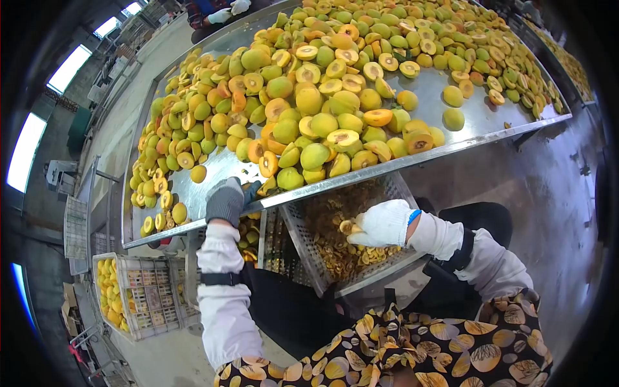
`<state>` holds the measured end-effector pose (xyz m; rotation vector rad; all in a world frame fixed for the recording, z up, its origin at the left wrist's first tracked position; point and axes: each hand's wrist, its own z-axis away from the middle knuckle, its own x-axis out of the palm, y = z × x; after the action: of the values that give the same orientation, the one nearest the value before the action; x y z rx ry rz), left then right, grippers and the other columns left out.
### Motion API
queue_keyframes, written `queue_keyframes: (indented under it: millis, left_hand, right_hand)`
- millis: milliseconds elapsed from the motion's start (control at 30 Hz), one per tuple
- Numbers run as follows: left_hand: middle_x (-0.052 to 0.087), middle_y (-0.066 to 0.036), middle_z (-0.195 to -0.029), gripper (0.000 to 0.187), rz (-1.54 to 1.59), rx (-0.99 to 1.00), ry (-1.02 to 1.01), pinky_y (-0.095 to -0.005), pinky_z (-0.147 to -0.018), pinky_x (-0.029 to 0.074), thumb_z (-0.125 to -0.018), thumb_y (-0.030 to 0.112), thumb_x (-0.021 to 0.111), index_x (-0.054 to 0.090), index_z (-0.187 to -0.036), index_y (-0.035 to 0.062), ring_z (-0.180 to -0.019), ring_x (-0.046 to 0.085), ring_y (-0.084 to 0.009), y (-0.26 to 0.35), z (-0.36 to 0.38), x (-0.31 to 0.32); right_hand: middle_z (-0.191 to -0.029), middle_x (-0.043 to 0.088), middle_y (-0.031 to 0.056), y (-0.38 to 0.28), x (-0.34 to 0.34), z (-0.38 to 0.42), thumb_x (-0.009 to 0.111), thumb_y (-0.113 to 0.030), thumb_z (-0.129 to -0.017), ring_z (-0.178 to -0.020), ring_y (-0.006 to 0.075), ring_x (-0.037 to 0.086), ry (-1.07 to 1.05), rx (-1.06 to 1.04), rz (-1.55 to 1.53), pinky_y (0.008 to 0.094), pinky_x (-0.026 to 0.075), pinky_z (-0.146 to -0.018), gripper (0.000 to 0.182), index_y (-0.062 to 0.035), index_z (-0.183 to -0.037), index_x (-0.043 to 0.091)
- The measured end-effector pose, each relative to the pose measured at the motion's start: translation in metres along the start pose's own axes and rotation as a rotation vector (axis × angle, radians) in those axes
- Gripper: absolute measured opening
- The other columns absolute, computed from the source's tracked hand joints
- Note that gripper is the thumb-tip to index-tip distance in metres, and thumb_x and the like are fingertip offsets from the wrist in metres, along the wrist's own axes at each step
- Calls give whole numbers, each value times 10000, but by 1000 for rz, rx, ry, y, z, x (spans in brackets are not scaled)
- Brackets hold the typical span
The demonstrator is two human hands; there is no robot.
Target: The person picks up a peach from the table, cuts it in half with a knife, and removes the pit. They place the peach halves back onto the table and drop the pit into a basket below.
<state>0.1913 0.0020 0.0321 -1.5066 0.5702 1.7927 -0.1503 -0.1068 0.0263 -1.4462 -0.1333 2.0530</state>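
Note:
My left hand [227, 198], in a dark grey glove, is at the near edge of the metal table [380, 169], its fingers curled by a dark green thing and the fruit; what they hold, if anything, is hidden. Halved and whole yellow-green fruit [324, 122] lies heaped on the table. My right hand [383, 224], in a white glove, pinches a small brownish-yellow piece [348, 227] above a grey crate [403, 261]. Inside that crate lie many small brown and yellow pieces [361, 251].
A white crate of yellow fruit [155, 293] stands on the floor at the left. More fruit shows in a dark space under the table edge. Another person's white-gloved hands [229, 11] are beyond the table. A second fruit-covered table [567, 58] stands at the far right.

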Motion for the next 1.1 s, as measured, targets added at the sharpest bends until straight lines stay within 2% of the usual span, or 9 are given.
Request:
queue_keyframes:
  millis: [200,333,400,467,533,600,733,833,1100]
  left_hand:
    - [690,-272,-975,518,-27,189,42,-467,-774,548,-860,486,698,688,-1056,6,-928,692,-399,-25,-22,6]
    - [697,-221,-967,438,407,126,224,-405,-766,561,-812,300,750,646,-1108,-6,-845,708,-324,-57,-21,35]
    - [671,-128,-1081,392,1441,12,156,-360,-798,574,-818,193,696,650,-1135,-31,-894,685,-238,-55,3,34]
    - [653,-157,-1198,449,2226,422,81,-355,-859,566,-810,85,735,614,-1226,-31,-980,684,-249,-19,35,32]
    - [635,-187,-1258,567,975,615,738,-353,-940,541,-798,-36,736,540,-1330,-37,-1074,664,-271,29,79,28]
    - [608,-212,-1312,649,1526,473,539,-361,-991,515,-771,-158,700,483,-1375,-59,-1147,638,-297,83,107,29]
    - [600,-233,-1297,567,2079,537,209,-419,-1015,503,-1034,397,447,472,-1381,-50,-1154,615,-312,134,116,35]
    - [578,-220,-1291,532,2483,409,-73,-401,-973,520,-1047,416,437,487,-1341,-25,-1088,626,-290,149,117,34]
    - [619,-158,-1141,361,1490,373,484,-320,-906,526,-923,91,684,497,-1213,-14,-1032,645,-206,163,117,45]
  right_hand:
    - [-822,705,209,2,-1,-4,503,-583,-940,-785,409,688,60,-24,-134,480,551,-718,582,-48,-895,729]
    - [-770,698,182,1,-3,-1,481,-584,-958,-727,356,692,98,-31,-355,448,546,-683,585,-45,-942,708]
    - [-701,678,153,-14,-20,6,472,-579,-972,-643,297,686,-11,32,-670,419,539,-608,579,-39,-938,677]
    - [-596,594,86,-25,-33,12,440,-553,-1002,-475,173,591,-162,-9,-1043,324,455,-453,537,-42,-929,588]
    - [-573,568,72,-29,-32,14,429,-544,-1011,-423,141,547,-176,-159,-1324,293,410,-406,522,-46,-920,557]
    - [-581,578,82,-41,-45,21,426,-531,-1015,-422,151,543,-105,-112,-1260,298,425,-422,516,-39,-948,566]
    - [-694,655,168,-43,-32,10,440,-549,-998,-636,332,666,235,-43,-765,418,535,-613,552,-32,-930,623]
    - [-751,669,223,-37,-21,8,469,-546,-984,-724,402,676,388,-51,-461,470,538,-642,546,-34,-910,643]
    - [-691,648,218,-25,-10,4,455,-532,-995,-637,390,663,607,-81,-354,465,527,-567,572,-18,-832,647]
